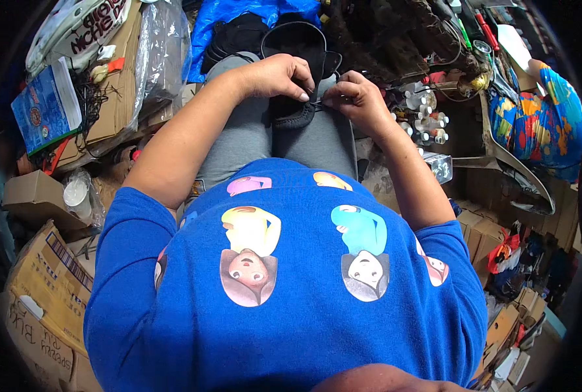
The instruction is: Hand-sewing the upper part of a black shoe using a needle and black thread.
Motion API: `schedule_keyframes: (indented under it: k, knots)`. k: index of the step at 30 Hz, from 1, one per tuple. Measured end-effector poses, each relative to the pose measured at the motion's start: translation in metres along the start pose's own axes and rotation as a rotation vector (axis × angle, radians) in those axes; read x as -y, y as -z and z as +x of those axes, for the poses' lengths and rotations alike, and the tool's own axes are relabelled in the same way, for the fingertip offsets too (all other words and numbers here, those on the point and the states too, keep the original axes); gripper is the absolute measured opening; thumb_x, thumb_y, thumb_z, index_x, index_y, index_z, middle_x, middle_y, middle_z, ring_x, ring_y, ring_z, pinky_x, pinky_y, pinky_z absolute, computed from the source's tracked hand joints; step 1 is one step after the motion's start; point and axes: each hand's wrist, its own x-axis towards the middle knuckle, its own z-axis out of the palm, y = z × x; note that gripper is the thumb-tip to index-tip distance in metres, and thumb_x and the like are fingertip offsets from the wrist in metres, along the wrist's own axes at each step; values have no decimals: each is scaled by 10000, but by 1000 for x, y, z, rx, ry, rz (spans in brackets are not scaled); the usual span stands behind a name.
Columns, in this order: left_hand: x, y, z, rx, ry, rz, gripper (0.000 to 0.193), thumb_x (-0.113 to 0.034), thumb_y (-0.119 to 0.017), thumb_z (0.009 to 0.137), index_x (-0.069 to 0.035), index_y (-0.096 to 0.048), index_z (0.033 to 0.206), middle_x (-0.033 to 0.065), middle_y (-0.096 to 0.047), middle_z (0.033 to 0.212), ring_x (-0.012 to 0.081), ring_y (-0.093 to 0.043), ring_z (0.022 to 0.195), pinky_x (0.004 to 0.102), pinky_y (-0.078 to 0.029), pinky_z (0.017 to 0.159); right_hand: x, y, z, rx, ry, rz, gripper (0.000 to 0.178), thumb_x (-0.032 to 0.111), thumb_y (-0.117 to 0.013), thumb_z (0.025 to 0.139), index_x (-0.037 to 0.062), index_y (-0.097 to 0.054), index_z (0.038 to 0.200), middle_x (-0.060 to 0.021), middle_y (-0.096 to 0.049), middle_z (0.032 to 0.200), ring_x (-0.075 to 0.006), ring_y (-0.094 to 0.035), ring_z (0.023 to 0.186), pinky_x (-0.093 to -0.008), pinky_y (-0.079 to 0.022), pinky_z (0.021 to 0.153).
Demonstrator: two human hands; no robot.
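Note:
A black shoe (293,117) rests across my grey-trousered thighs, with its rounded end toward me and what looks like its open collar farther away. My left hand (280,77) is closed over the shoe's upper left side, thumb and fingers pressed on it. Just to the right, my right hand (358,99) is pinched at the shoe's right edge. Whatever sits between its fingertips is too small to make out; it may be a thin dark strand.
Several clear bottles (425,117) with white caps stand to the right. A blue book (46,108) and flattened cardboard (117,95) lie at the left. Blue plastic sheeting (206,19) is beyond my knees. Boxes (49,274) crowd the lower left, and a colourful cloth bundle (546,127) the far right.

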Motion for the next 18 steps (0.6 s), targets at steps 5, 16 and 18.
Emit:
schedule_keyframes:
  k: [5, 16, 18]
  knots:
    - [3, -2, -1, -10, -9, -1, 207, -123, -731, 714, -27, -690, 893, 57, -583, 883, 191, -583, 890, 293, -450, 819, 2, -13, -4, -35, 44, 28, 160, 53, -729, 693, 99, -700, 844, -68, -578, 785, -202, -612, 738, -305, -491, 659]
    - [-3, -2, -2, 85, -20, 89, 238, -69, -696, 744, -56, -704, 981, 40, -523, 816, 157, -537, 801, 272, -436, 758, 24, -20, -26, -115, 85, -27, 196, 68, -727, 707, 118, -692, 894, -80, -577, 768, -248, -616, 688, -334, -503, 613]
    - [-8, -1, -6, 101, 11, 139, 248, -47, -688, 743, -70, -705, 989, 48, -523, 814, 165, -536, 786, 275, -436, 735, 36, -14, -24, -39, 132, -195, 137, 80, -648, 748, 110, -682, 877, -103, -564, 779, -297, -601, 723, -374, -495, 644]
